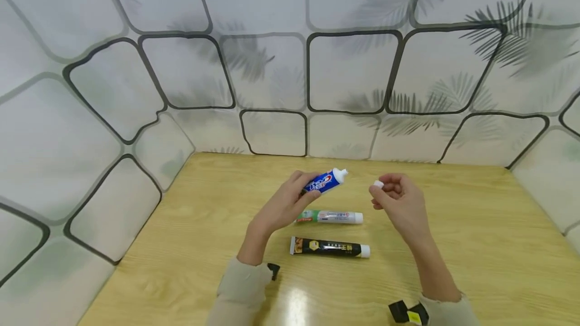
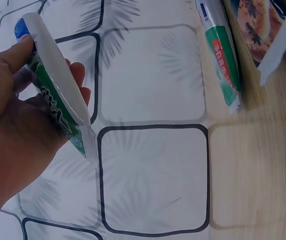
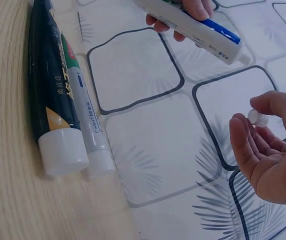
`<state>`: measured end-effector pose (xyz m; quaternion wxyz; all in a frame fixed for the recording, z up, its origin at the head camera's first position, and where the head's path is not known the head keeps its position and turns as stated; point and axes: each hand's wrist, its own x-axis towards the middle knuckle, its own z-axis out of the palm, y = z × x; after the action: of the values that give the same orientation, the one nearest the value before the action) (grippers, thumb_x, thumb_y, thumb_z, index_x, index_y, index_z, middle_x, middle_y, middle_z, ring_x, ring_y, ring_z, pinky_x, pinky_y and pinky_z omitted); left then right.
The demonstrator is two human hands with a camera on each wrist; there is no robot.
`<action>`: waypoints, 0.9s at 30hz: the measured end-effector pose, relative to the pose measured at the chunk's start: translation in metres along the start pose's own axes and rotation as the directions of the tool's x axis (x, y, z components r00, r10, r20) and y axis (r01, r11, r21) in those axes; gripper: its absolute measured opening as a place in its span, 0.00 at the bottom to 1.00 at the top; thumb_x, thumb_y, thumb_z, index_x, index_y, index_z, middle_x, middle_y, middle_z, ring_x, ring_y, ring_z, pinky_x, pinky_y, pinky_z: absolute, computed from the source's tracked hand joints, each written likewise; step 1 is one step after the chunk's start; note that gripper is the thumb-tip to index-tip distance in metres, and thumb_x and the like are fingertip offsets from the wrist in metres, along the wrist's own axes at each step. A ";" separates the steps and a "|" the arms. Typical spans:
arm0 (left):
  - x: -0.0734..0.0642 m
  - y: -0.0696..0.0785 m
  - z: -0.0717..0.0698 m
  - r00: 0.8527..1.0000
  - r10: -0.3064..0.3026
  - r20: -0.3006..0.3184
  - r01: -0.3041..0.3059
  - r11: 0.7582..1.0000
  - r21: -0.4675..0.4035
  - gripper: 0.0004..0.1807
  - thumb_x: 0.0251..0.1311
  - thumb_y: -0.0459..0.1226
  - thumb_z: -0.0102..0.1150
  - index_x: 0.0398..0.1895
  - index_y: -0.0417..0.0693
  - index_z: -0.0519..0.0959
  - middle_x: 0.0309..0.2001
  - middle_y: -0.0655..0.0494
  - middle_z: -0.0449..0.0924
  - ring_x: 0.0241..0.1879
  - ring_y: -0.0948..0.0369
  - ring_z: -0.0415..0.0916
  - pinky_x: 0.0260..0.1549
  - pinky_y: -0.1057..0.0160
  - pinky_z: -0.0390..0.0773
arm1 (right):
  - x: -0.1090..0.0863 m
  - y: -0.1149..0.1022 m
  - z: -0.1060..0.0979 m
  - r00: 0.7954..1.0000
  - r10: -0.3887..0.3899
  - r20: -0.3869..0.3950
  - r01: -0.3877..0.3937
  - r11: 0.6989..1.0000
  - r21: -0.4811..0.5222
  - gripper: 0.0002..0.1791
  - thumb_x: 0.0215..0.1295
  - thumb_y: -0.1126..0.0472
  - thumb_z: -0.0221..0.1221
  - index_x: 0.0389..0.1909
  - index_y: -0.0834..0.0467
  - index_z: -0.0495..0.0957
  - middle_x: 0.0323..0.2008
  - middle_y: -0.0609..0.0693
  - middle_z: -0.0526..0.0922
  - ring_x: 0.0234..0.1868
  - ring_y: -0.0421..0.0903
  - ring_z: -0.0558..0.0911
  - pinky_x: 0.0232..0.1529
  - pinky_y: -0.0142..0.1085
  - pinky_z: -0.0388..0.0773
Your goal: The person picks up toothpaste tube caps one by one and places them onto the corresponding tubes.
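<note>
Blue tube (image 1: pixel 323 182), near frame centre, is clasped in the left grip (image 1: pixel 284 200), cap (image 1: pixel 378 184) pinched in the right grip (image 1: pixel 404 204); judged light, easily squeezed, best held loosely near its stiffer shoulder (image 1: pixel 337 175).

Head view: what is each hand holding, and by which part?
The left hand grips the blue toothpaste tube by its body; the right hand pinches the white cap by its side, between thumb and fingers.

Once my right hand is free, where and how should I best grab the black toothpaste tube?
Probably pinch the black toothpaste tube across its mid-body, coming from above: it lies flat, crosswise to you, with tabletop showing along both long edges.
</note>
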<state>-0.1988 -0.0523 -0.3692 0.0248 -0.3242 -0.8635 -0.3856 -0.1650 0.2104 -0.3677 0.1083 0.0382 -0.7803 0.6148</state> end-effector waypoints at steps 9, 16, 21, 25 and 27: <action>-0.005 0.014 -0.012 0.998 -0.011 0.056 0.009 0.999 0.031 0.25 0.69 0.49 0.47 0.68 0.58 0.65 0.53 0.58 0.72 0.43 0.64 0.70 0.39 0.63 0.73 | -0.005 -0.007 -0.007 0.986 -0.164 0.022 0.164 0.960 -0.226 0.15 0.62 0.58 0.62 0.47 0.60 0.74 0.33 0.53 0.78 0.26 0.42 0.79 0.26 0.32 0.77; -0.009 0.015 -0.015 0.995 -0.010 0.096 0.003 0.997 0.076 0.27 0.68 0.49 0.49 0.69 0.59 0.64 0.46 0.59 0.74 0.34 0.64 0.69 0.31 0.65 0.72 | -0.012 -0.012 -0.008 0.965 -0.250 0.075 0.261 0.925 -0.275 0.14 0.61 0.61 0.63 0.48 0.57 0.78 0.34 0.47 0.79 0.32 0.38 0.78 0.29 0.28 0.76; -0.011 0.016 -0.017 0.993 0.029 0.111 -0.030 1.000 0.007 0.27 0.68 0.47 0.49 0.70 0.58 0.64 0.46 0.58 0.74 0.34 0.64 0.71 0.30 0.66 0.74 | -0.015 -0.015 -0.009 0.955 -0.283 0.094 0.298 0.896 -0.329 0.15 0.61 0.62 0.63 0.49 0.57 0.78 0.33 0.45 0.79 0.32 0.36 0.77 0.30 0.27 0.75; -0.013 0.018 -0.017 0.991 0.069 0.113 -0.064 0.997 -0.043 0.26 0.69 0.45 0.48 0.70 0.56 0.63 0.48 0.55 0.73 0.35 0.64 0.73 0.30 0.67 0.77 | -0.017 -0.018 -0.010 0.953 -0.286 0.097 0.302 0.890 -0.341 0.16 0.61 0.62 0.63 0.49 0.58 0.75 0.33 0.46 0.79 0.32 0.36 0.77 0.30 0.26 0.75; -0.014 0.020 -0.017 0.989 0.077 0.124 -0.071 0.996 -0.051 0.25 0.70 0.46 0.47 0.70 0.56 0.64 0.49 0.55 0.73 0.35 0.64 0.73 0.30 0.67 0.77 | -0.019 -0.019 -0.010 0.952 -0.289 0.099 0.305 0.889 -0.341 0.14 0.61 0.62 0.63 0.47 0.58 0.74 0.32 0.46 0.80 0.32 0.36 0.77 0.30 0.26 0.75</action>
<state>-0.1801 -0.0614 -0.3487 -0.0228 -0.3803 -0.8414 -0.3832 -0.1416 0.2139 -0.3520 0.1883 0.1509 -0.8648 0.4404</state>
